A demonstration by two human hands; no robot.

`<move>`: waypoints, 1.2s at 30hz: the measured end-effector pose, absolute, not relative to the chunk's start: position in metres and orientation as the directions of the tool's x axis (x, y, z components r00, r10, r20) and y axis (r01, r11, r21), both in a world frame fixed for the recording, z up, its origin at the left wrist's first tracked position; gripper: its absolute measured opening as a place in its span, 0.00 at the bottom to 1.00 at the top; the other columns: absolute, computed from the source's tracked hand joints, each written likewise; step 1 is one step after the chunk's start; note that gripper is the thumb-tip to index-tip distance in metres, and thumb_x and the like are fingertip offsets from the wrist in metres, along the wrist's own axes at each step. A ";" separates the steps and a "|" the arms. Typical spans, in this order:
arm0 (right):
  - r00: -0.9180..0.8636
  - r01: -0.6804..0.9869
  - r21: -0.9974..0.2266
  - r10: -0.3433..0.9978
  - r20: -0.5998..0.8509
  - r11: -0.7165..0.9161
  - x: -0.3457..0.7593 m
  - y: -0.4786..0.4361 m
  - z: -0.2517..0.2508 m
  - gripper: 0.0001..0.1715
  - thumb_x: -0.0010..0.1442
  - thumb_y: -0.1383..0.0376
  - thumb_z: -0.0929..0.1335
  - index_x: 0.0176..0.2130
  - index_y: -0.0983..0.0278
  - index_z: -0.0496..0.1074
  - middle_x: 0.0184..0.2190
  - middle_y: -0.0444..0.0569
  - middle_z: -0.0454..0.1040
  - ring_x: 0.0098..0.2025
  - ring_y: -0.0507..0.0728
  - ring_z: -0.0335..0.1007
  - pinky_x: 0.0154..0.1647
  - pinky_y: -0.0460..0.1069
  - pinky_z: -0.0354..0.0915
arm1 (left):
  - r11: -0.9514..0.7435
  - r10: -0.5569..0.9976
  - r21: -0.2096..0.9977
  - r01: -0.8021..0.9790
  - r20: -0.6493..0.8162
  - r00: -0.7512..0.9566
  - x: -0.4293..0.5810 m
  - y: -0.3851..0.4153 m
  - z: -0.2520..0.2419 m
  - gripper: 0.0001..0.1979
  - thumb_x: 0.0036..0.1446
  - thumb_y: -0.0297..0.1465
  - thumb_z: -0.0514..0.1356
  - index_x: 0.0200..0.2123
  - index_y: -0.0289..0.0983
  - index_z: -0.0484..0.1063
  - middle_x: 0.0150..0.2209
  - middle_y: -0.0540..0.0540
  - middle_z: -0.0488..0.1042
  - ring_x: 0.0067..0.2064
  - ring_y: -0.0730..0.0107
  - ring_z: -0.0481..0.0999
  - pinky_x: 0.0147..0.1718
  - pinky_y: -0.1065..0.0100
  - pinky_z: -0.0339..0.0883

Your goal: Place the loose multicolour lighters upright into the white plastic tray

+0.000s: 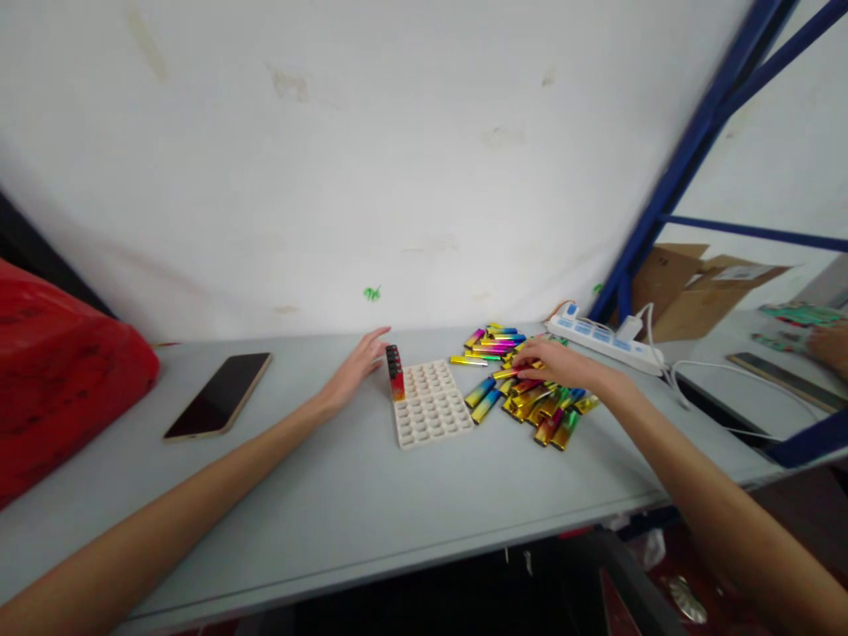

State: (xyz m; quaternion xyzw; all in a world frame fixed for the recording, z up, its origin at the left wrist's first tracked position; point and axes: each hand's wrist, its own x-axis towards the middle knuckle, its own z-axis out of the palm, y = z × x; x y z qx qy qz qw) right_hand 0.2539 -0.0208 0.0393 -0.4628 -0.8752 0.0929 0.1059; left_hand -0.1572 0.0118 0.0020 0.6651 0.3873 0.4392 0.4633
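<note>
A white tray [434,415] with rows of round holes lies on the grey table [371,495]. A few rainbow-coloured sticks [395,373] stand upright in its left column. My left hand [354,367] rests flat beside them, fingers stretched out, touching the table just left of the tray. To the right lies a pile of shiny rainbow sticks [530,393]. My right hand [560,362] lies on top of that pile, fingers curled down onto the sticks; whether it grips one is hidden.
A phone [218,395] lies face up at the left, near a red bag [59,371]. A white power strip [602,340] with cables sits behind the pile. Blue shelf posts [669,185], cardboard boxes [695,291] and another person's hand [831,346] are at the right.
</note>
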 end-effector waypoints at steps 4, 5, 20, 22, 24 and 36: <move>-0.483 0.777 -0.408 0.870 0.103 0.480 0.253 -0.019 0.044 0.21 0.62 0.48 0.69 0.41 0.63 0.77 0.39 0.52 0.80 0.39 0.60 0.74 0.42 0.53 0.67 | -0.136 0.943 0.990 -0.028 0.138 0.301 -0.145 0.024 0.008 0.30 0.60 0.56 0.55 0.55 0.43 0.72 0.55 0.41 0.76 0.62 0.51 0.69 0.61 0.52 0.59; -0.453 0.750 -0.481 0.883 0.126 0.453 0.252 -0.020 0.046 0.22 0.61 0.48 0.69 0.41 0.63 0.76 0.38 0.52 0.80 0.39 0.60 0.75 0.41 0.52 0.67 | -0.122 0.946 0.992 -0.040 0.128 0.297 -0.142 0.025 0.008 0.29 0.59 0.56 0.57 0.52 0.41 0.74 0.54 0.40 0.77 0.61 0.50 0.71 0.60 0.52 0.61; -0.355 -0.088 -0.957 0.889 0.290 0.277 0.098 -0.012 0.051 0.23 0.62 0.43 0.67 0.39 0.59 0.64 0.27 0.40 0.69 0.27 0.50 0.66 0.32 0.46 0.67 | -0.021 0.941 0.996 -0.086 0.049 0.335 -0.142 0.019 0.003 0.34 0.55 0.57 0.61 0.42 0.30 0.79 0.43 0.32 0.82 0.48 0.49 0.81 0.53 0.53 0.69; -0.387 -0.038 -0.965 0.886 0.254 0.261 0.087 -0.017 0.039 0.23 0.63 0.43 0.65 0.39 0.59 0.62 0.22 0.35 0.60 0.20 0.48 0.56 0.23 0.44 0.60 | -0.018 0.936 0.995 -0.102 0.052 0.348 -0.145 0.017 0.003 0.33 0.54 0.56 0.63 0.43 0.30 0.80 0.44 0.32 0.82 0.49 0.49 0.81 0.55 0.53 0.68; -0.361 0.066 -0.958 0.901 0.240 0.281 0.080 -0.021 0.028 0.23 0.64 0.42 0.63 0.37 0.59 0.62 0.20 0.34 0.54 0.19 0.48 0.47 0.20 0.44 0.52 | -0.031 0.935 0.993 -0.115 0.070 0.348 -0.148 0.015 0.003 0.31 0.52 0.53 0.66 0.43 0.30 0.80 0.44 0.32 0.82 0.49 0.48 0.81 0.56 0.53 0.68; -0.169 0.479 -0.790 0.923 0.345 0.383 0.071 -0.039 0.019 0.26 0.61 0.51 0.63 0.19 0.61 0.53 0.19 0.39 0.48 0.24 0.49 0.46 0.25 0.47 0.44 | -0.093 0.947 0.994 -0.056 0.105 0.303 -0.148 0.007 0.004 0.27 0.51 0.52 0.68 0.38 0.31 0.82 0.43 0.34 0.83 0.51 0.47 0.79 0.56 0.50 0.68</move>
